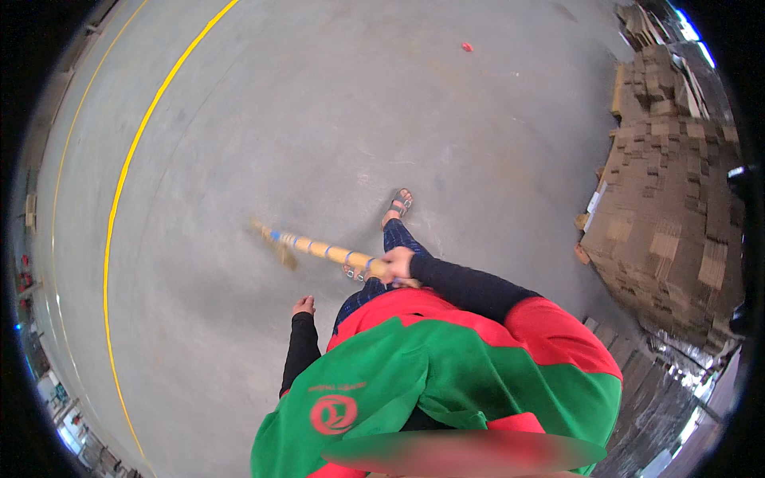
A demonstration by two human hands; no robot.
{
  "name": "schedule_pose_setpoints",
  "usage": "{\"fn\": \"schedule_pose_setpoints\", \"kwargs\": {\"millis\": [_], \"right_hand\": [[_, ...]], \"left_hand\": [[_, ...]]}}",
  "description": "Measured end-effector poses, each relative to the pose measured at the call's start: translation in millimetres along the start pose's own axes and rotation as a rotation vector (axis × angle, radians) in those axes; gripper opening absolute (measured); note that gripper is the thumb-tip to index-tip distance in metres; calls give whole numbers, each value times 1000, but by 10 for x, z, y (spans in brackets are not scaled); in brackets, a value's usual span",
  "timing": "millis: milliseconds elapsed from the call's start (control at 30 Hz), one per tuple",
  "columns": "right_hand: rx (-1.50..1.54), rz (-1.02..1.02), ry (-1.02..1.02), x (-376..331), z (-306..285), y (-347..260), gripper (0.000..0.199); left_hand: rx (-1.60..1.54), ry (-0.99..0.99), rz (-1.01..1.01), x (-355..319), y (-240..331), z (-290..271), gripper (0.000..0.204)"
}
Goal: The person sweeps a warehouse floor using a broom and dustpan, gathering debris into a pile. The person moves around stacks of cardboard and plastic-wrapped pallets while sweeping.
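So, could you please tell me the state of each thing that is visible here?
Broom, held at a slant, its head blurred.
Right hand, closed around the broom.
Left hand, hanging free, holding nothing visible.
Cardboard, stacked.
Sandals, worn.
Small red object, lying on the floor.

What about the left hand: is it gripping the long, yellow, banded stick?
No, the left hand hangs apart; only the right hand grips the stick.

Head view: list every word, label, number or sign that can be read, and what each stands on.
Nothing can be quoted.
Shirt: lettering above a round red emblem, too small and blurred to read.
Broom handle in the right hand: blue bands, no readable text.
Cardboard stack: none readable.
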State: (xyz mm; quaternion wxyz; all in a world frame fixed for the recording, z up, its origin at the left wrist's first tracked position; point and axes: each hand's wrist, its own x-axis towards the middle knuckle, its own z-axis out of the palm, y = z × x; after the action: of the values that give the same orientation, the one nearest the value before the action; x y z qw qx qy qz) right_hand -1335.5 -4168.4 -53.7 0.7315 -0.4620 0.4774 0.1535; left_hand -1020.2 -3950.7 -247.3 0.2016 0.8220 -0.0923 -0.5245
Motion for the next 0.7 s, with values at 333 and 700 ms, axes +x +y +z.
{"fn": "schedule_pose_setpoints", "kwargs": {"millis": [333,700], "right_hand": [[-714,-20,222,1241,-1803,-113,43],[-385,407,875,-59,-4880,319,36]], "left_hand": [[4,91,-17,-460,1170,457,38],[375,-64,259,321,2448,1213,39]]}}
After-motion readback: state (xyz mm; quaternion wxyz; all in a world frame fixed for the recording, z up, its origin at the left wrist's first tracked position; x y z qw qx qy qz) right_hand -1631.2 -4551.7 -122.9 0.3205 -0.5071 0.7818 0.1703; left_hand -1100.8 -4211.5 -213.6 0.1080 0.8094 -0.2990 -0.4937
